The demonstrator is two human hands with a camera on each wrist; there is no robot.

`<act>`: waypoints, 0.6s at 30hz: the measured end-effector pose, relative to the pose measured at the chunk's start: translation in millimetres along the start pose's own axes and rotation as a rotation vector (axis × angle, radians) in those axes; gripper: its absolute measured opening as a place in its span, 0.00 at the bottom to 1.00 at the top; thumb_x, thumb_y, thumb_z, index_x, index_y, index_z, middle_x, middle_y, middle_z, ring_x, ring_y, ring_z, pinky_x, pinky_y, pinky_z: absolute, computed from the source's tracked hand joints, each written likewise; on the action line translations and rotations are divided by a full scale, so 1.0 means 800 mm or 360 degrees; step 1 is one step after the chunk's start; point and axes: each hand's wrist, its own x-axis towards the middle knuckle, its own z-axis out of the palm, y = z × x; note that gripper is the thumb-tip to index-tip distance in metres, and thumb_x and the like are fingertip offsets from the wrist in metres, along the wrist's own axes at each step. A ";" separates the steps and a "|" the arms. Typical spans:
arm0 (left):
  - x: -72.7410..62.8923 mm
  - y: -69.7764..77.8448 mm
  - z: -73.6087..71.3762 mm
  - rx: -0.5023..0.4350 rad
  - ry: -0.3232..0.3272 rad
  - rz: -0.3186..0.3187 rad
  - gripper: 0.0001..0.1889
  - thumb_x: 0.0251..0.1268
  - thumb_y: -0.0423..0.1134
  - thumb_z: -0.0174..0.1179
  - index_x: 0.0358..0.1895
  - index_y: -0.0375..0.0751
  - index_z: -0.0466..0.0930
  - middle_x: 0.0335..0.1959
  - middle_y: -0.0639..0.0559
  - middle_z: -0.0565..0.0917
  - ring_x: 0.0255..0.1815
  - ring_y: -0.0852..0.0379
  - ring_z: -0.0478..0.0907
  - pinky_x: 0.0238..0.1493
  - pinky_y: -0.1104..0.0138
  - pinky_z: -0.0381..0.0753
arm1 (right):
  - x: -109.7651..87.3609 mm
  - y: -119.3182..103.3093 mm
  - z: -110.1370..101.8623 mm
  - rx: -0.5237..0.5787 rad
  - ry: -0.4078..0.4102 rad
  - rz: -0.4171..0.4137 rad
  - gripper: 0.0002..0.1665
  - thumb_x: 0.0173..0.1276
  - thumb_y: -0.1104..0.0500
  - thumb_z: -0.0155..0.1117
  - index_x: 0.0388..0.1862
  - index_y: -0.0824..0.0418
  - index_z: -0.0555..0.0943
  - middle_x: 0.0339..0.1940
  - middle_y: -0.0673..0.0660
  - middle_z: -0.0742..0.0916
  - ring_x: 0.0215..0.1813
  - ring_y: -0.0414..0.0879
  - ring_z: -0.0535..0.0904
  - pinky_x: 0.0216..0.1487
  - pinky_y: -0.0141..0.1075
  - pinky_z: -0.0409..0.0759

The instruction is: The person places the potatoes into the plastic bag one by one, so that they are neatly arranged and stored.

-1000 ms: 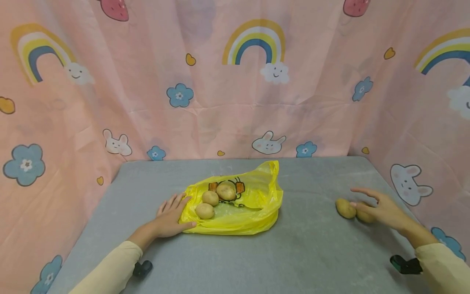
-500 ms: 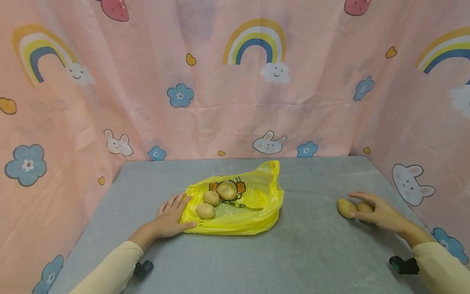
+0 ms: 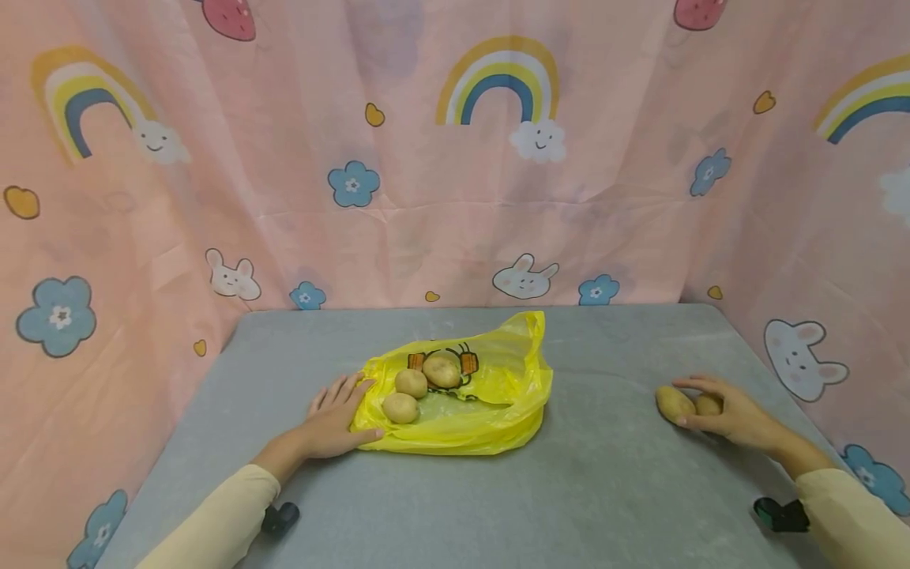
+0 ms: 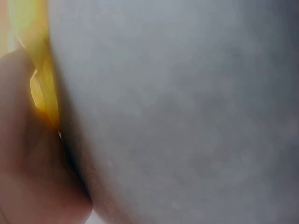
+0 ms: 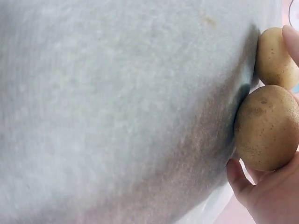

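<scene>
A yellow plastic bag [image 3: 490, 427] lies on the table, its opening toward the right. Three potatoes [image 3: 442, 370] show on the bag. My left hand [image 3: 330, 423] rests with spread fingers on the bag's left end; in the left wrist view a strip of the yellow bag [image 4: 44, 79] shows beside that hand. Far to the right, two potatoes sit side by side on the table. My right hand [image 3: 742, 415] curls its fingers and thumb round the nearer potato [image 5: 267, 128], with the fingertips reaching the other potato [image 3: 673, 404] on its left. The palm hides part of the nearer potato.
The grey table [image 3: 604, 474] ends at a pink patterned curtain [image 3: 455, 237] behind and at both sides. Dark objects, one [image 3: 280, 518] near the left sleeve and one [image 3: 780, 515] near the right sleeve, sit low in the head view.
My right hand has come down and closed in round the nearer potato, its raised index finger now lowered. My left hand and the bag stay put.
</scene>
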 end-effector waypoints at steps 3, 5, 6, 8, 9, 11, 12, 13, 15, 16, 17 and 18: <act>0.001 0.000 -0.001 0.0010 -0.0008 -0.0002 0.51 0.64 0.71 0.56 0.83 0.51 0.46 0.85 0.46 0.45 0.85 0.38 0.36 0.77 0.36 0.35 | 0.001 0.000 -0.001 -0.0048 -0.0031 0.0024 0.40 0.63 0.56 0.74 0.68 0.73 0.71 0.72 0.85 0.63 0.70 0.85 0.57 0.59 0.79 0.58; 0.001 0.000 -0.001 0.0017 -0.0015 -0.0005 0.51 0.64 0.71 0.56 0.83 0.52 0.45 0.85 0.46 0.44 0.85 0.38 0.36 0.78 0.36 0.35 | 0.001 0.000 0.000 -0.0078 -0.0033 0.0021 0.40 0.61 0.56 0.76 0.68 0.73 0.72 0.71 0.85 0.63 0.69 0.85 0.58 0.59 0.79 0.60; 0.001 0.000 -0.001 0.0015 -0.0017 -0.0006 0.51 0.64 0.71 0.56 0.83 0.53 0.45 0.85 0.47 0.44 0.85 0.38 0.36 0.78 0.36 0.35 | 0.002 0.001 0.000 -0.0099 -0.0032 0.0015 0.40 0.61 0.56 0.76 0.67 0.73 0.72 0.71 0.85 0.64 0.68 0.85 0.59 0.58 0.78 0.61; 0.001 -0.001 -0.001 0.0008 -0.0009 0.0002 0.51 0.64 0.70 0.57 0.83 0.52 0.46 0.85 0.46 0.45 0.85 0.38 0.36 0.78 0.36 0.35 | 0.002 0.001 0.000 -0.0130 -0.0016 -0.0007 0.40 0.60 0.56 0.77 0.66 0.74 0.73 0.70 0.86 0.65 0.67 0.84 0.61 0.57 0.77 0.63; 0.001 -0.001 0.000 0.0005 -0.0005 0.0006 0.51 0.64 0.70 0.57 0.83 0.52 0.46 0.85 0.46 0.45 0.85 0.38 0.37 0.77 0.36 0.35 | 0.002 0.001 0.001 -0.0137 -0.0010 -0.0018 0.40 0.59 0.56 0.77 0.65 0.75 0.74 0.69 0.86 0.65 0.66 0.84 0.62 0.57 0.77 0.64; 0.001 -0.001 0.000 0.0011 0.0000 0.0006 0.51 0.64 0.71 0.56 0.83 0.52 0.46 0.85 0.47 0.45 0.85 0.38 0.37 0.78 0.36 0.35 | 0.002 0.001 0.002 -0.0164 0.0010 -0.0037 0.39 0.58 0.56 0.78 0.64 0.75 0.75 0.68 0.86 0.66 0.65 0.83 0.63 0.56 0.75 0.66; 0.001 -0.001 0.000 0.0009 0.0004 0.0008 0.51 0.64 0.70 0.57 0.83 0.51 0.46 0.85 0.47 0.45 0.85 0.38 0.37 0.77 0.36 0.35 | 0.002 0.000 0.003 -0.0177 0.0017 -0.0046 0.39 0.58 0.56 0.79 0.63 0.76 0.76 0.68 0.86 0.67 0.65 0.83 0.64 0.56 0.75 0.67; 0.000 -0.001 0.000 0.0008 0.0007 0.0011 0.51 0.65 0.70 0.57 0.83 0.51 0.47 0.85 0.46 0.46 0.85 0.38 0.37 0.77 0.36 0.35 | 0.002 0.000 0.003 -0.0188 0.0026 -0.0057 0.39 0.57 0.56 0.79 0.62 0.76 0.77 0.68 0.86 0.67 0.65 0.83 0.64 0.56 0.75 0.68; 0.000 0.000 0.000 0.0010 0.0005 0.0009 0.51 0.65 0.70 0.57 0.83 0.51 0.46 0.85 0.46 0.46 0.85 0.38 0.37 0.77 0.35 0.35 | 0.002 -0.002 0.004 -0.0206 0.0035 -0.0068 0.39 0.56 0.56 0.80 0.61 0.76 0.77 0.67 0.86 0.68 0.65 0.84 0.64 0.56 0.75 0.68; 0.000 0.001 -0.001 0.0013 0.0000 0.0005 0.51 0.65 0.70 0.57 0.83 0.51 0.46 0.85 0.46 0.45 0.85 0.38 0.36 0.77 0.36 0.35 | 0.002 -0.002 0.004 -0.0217 0.0040 -0.0075 0.38 0.56 0.56 0.80 0.60 0.76 0.78 0.67 0.86 0.68 0.65 0.84 0.65 0.56 0.75 0.68; 0.000 0.002 -0.001 0.0016 -0.0007 0.0002 0.51 0.65 0.70 0.56 0.83 0.51 0.45 0.85 0.46 0.45 0.85 0.38 0.36 0.77 0.36 0.35 | 0.003 -0.003 0.004 -0.0225 0.0041 -0.0079 0.39 0.56 0.56 0.80 0.60 0.76 0.78 0.67 0.86 0.68 0.65 0.84 0.65 0.56 0.75 0.68; -0.001 0.002 -0.002 0.0008 -0.0008 0.0005 0.51 0.65 0.69 0.57 0.83 0.50 0.46 0.85 0.45 0.45 0.85 0.37 0.36 0.77 0.35 0.35 | 0.003 -0.004 0.004 -0.0235 0.0045 -0.0085 0.39 0.55 0.55 0.81 0.60 0.76 0.78 0.67 0.86 0.69 0.64 0.84 0.65 0.56 0.75 0.68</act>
